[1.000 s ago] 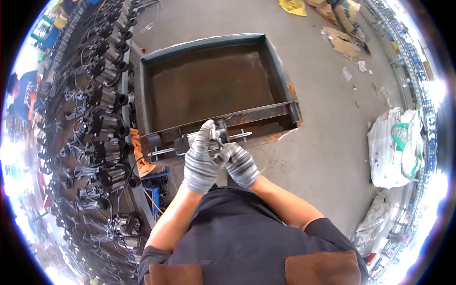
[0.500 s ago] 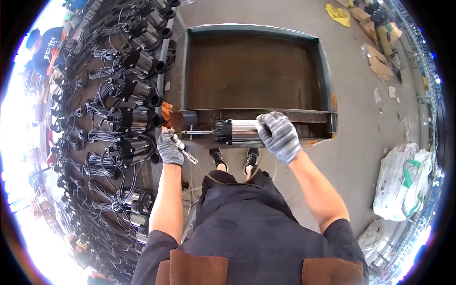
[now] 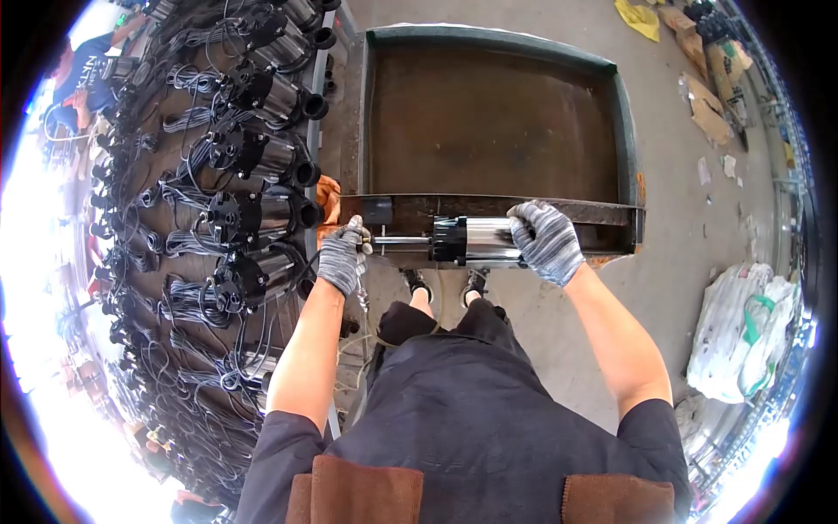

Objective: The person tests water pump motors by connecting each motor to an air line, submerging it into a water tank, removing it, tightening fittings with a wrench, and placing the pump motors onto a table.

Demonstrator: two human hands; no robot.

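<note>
A cylindrical pump motor [image 3: 493, 240] with a bright steel body and a black ribbed end lies across the near edge of the water tank. From its black end a metal shaft [image 3: 401, 240] points left. My right hand [image 3: 547, 244], in a striped grey glove, has its fingers curled on the motor's right end. My left hand [image 3: 343, 255], gloved alike, is closed at the shaft's free end. Below its fingers hangs a slim metal fitting [image 3: 363, 295], seemingly on a thin clear hose. What the left fingers pinch is partly hidden.
The green-rimmed tank [image 3: 493, 33] holds brownish water. Several finished-looking pumps [image 3: 262, 157] with coiled black cables crowd the rack at left, an orange cloth [image 3: 328, 199] beside them. White sacks [image 3: 738, 336] and cardboard [image 3: 709, 109] lie at right. Another person [image 3: 83, 79] is at far left.
The view has shifted, so the tank and motor sit further right. My left hand has closed in on the shaft's end, and the metal fitting under it hangs more upright. My right hand stays on the motor.
</note>
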